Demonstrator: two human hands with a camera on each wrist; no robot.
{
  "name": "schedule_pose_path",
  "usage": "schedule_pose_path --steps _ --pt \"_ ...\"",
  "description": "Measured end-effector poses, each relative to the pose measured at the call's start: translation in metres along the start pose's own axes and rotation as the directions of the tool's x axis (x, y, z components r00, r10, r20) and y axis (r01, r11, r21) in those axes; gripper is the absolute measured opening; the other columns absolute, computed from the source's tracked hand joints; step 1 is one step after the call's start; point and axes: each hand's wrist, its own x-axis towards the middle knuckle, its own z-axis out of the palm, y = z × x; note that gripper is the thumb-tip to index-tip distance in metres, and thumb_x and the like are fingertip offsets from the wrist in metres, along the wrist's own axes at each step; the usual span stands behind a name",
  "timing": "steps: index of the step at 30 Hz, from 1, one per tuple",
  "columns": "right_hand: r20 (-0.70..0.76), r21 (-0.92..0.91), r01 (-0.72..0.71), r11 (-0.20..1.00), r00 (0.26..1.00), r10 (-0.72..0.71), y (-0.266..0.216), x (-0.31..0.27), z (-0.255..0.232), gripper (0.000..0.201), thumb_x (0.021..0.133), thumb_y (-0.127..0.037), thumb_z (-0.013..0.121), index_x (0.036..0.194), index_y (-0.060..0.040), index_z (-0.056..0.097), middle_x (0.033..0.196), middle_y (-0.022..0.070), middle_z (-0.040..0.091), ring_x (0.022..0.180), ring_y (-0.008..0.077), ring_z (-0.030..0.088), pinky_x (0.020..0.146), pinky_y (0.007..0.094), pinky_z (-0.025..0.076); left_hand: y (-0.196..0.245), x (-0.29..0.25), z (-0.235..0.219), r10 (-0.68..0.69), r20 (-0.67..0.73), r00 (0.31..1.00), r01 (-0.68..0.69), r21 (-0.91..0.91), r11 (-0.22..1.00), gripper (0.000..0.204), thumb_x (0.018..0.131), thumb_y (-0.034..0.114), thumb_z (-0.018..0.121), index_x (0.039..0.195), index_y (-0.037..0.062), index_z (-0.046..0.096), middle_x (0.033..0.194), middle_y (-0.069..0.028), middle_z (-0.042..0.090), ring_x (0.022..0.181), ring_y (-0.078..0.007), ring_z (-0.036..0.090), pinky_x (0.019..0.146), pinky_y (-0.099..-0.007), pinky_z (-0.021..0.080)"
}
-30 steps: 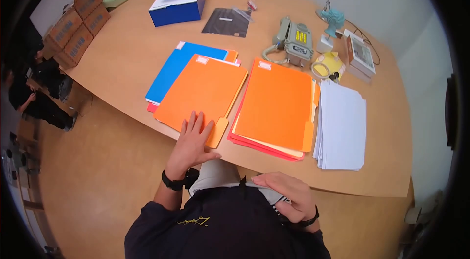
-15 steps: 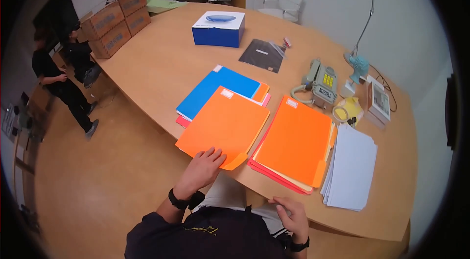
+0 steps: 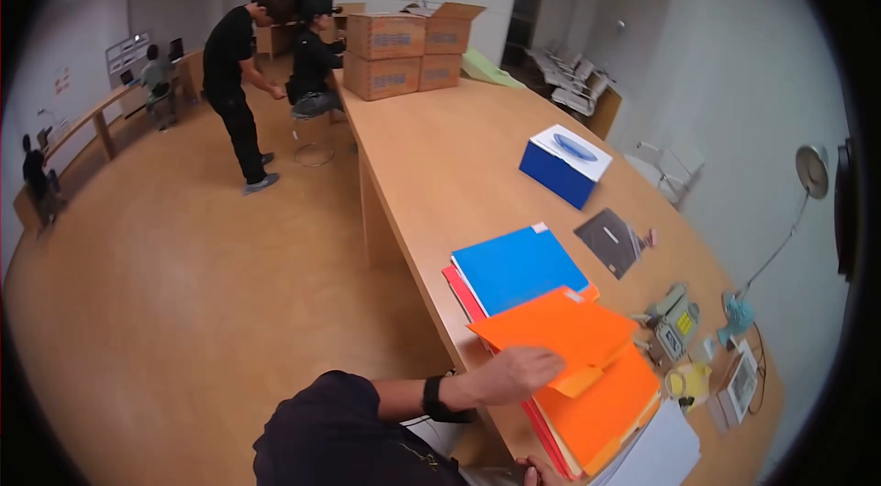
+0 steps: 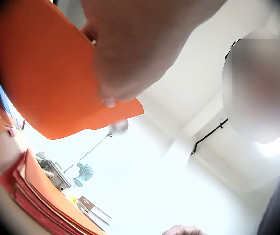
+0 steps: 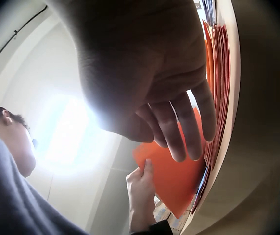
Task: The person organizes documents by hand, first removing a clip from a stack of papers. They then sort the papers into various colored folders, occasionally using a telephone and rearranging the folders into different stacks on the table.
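My left hand [image 3: 514, 374] pinches an orange folder [image 3: 562, 330] by its near edge. In the left wrist view the held folder [image 4: 47, 73] is raised and tilted, the thumb on its face. Below it, another orange folder [image 3: 606, 408] tops a stack with red and cream folders. The blue folder [image 3: 518, 268] lies behind, over red ones. At the table's near edge, only part of my right hand [image 3: 532, 472] shows in the head view. The right wrist view has that hand [image 5: 150, 83] with loosely extended fingers beside the stacked folders [image 5: 221, 88], holding nothing.
White papers [image 3: 656, 454] lie right of the stack. Beyond are a telephone [image 3: 674, 325], a blue-and-white box [image 3: 562, 169], a dark flat sheet [image 3: 610, 243] and a bust [image 3: 737, 316]. Brown boxes [image 3: 381, 73] stand at the table's far end, near a standing person [image 3: 234, 91].
My left hand has gone from resting on the orange folder to gripping it, raising it and carrying it right over the other orange stack. The head view has turned left.
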Motion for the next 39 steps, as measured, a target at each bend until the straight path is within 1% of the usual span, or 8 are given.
schedule_pose_path --steps 4,7,10,25,31,33,35,39 --pt "-0.07 0.042 -0.146 0.988 0.986 0.149 0.018 -0.014 -0.003 0.049 0.094 -0.031 0.062 0.122 0.0088 0.058 0.109 0.0242 0.067 0.111 0.0413 0.06 0.101 0.0439 0.044 0.021 0.007 0.019 0.072 0.098 0.993 -0.063 -0.092 0.994 0.018 0.078 0.008 0.062 0.093 -0.0022 0.062 0.091 -0.0114 0.064 0.083 -0.0239 0.065 0.063 -0.0332 0.053" --pt "-0.064 0.129 -0.128 0.983 0.989 0.137 0.045 -0.019 -0.005 0.061 0.103 -0.014 0.047 0.156 -0.0055 0.018 0.126 0.0233 0.059 0.103 0.0255 0.065 0.094 0.0357 0.05 0.034 0.004 0.039 0.146 0.225 0.963 -0.134 -0.067 0.989 0.01 0.076 0.01 0.064 0.079 0.002 0.059 0.079 -0.0078 0.06 0.075 -0.0214 0.061 0.058 -0.0323 0.05" --pt "-0.245 0.32 -0.144 0.936 0.942 0.229 0.035 -0.021 -0.006 0.061 0.104 -0.017 0.045 0.155 -0.0054 0.014 0.123 0.0218 0.06 0.1 0.0253 0.065 0.09 0.0359 0.052 0.045 0.003 0.056 0.253 0.189 0.949 -0.223 -0.163 0.961 0.013 0.074 0.013 0.065 0.069 0.0054 0.056 0.069 -0.0049 0.054 0.07 -0.0204 0.058 0.054 -0.0338 0.048" --pt "-0.504 0.709 0.105 0.697 0.767 0.397 0.083 0.013 -0.008 0.036 0.097 -0.009 0.053 0.131 0.0022 0.048 0.115 0.0215 0.062 0.089 0.0264 0.067 0.076 0.0337 0.054 0.079 -0.037 0.09 0.204 0.301 0.931 -0.047 -0.455 0.889 0.045 0.089 0.039 0.061 0.06 0.0055 0.059 0.06 -0.0103 0.059 0.065 -0.0308 0.061 0.056 -0.0417 0.046" --pt "-0.553 0.816 0.219 0.534 0.565 0.613 0.092 -0.027 0.018 0.031 0.095 -0.006 0.055 0.123 0.0044 0.057 0.11 0.0221 0.064 0.085 0.0268 0.067 0.071 0.0329 0.055 0.078 -0.061 0.119 0.233 0.304 0.924 -0.045 -0.517 0.855 0.042 0.089 0.042 0.063 0.069 0.0057 0.057 0.067 -0.0097 0.056 0.069 -0.0292 0.059 0.057 -0.0404 0.047" --pt "-0.445 0.873 0.241 0.423 0.748 0.492 0.1 -0.036 0.014 0.029 0.09 -0.014 0.061 0.114 0.0003 0.063 0.117 0.015 0.065 0.104 0.0236 0.063 0.09 0.0359 0.051 0.082 -0.061 0.115 0.22 0.337 0.916 -0.01 -0.528 0.849 0.047 0.088 0.049 0.062 0.072 0.0052 0.057 0.072 -0.0115 0.058 0.07 -0.0317 0.059 0.06 -0.0426 0.047" --pt "-0.625 0.584 0.132 0.801 0.703 0.339 0.115 -0.046 0.019 0.034 0.088 -0.017 0.061 0.118 -0.0013 0.059 0.121 0.0144 0.058 0.109 0.0244 0.059 0.095 0.0361 0.048 0.08 -0.056 0.101 0.244 0.422 0.873 -0.015 -0.477 0.879 0.049 0.087 0.053 0.062 0.076 0.0055 0.058 0.077 -0.0114 0.059 0.073 -0.0309 0.059 0.062 -0.0421 0.046" --pt "-0.601 0.638 0.048 0.769 0.655 0.458 0.074 -0.039 0.02 0.031 0.088 -0.005 0.057 0.119 0.0014 0.059 0.121 0.0108 0.057 0.11 0.0228 0.056 0.1 0.037 0.043 0.081 -0.045 0.08 0.263 0.5 0.825 -0.029 -0.428 0.903 0.056 0.08 0.06 0.066 0.083 0.005 0.059 0.088 -0.0114 0.061 0.087 -0.0293 0.059 0.072 -0.0407 0.047"
